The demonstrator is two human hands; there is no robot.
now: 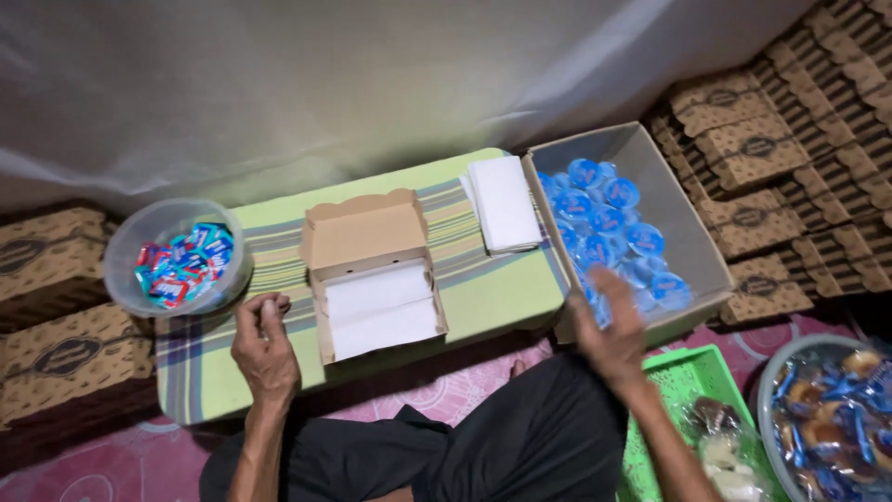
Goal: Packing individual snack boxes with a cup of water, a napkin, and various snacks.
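**Two hands out, one in the cup box**

Right hand (611, 325), blurred, reaches into the big cardboard box (692, 232) of blue-lidded cups (606, 223); its grip I cannot tell. Left hand (265, 349) rests loosely curled, holding nothing, on the striped table (483, 288) beside the open paper-lined small box (376, 279).

Two hands show: the left hand (265, 349) at lower left, the right hand (609, 330) at lower right. One open box (372, 270) sits at centre, one paper stack (505, 203) right of it. One carton (688, 223) of blue-lidded cups (604, 223), too many to count, at upper right. Two bowls: bowl (125, 256) left, second bowl (767, 390) lower right. One green basket (674, 381).
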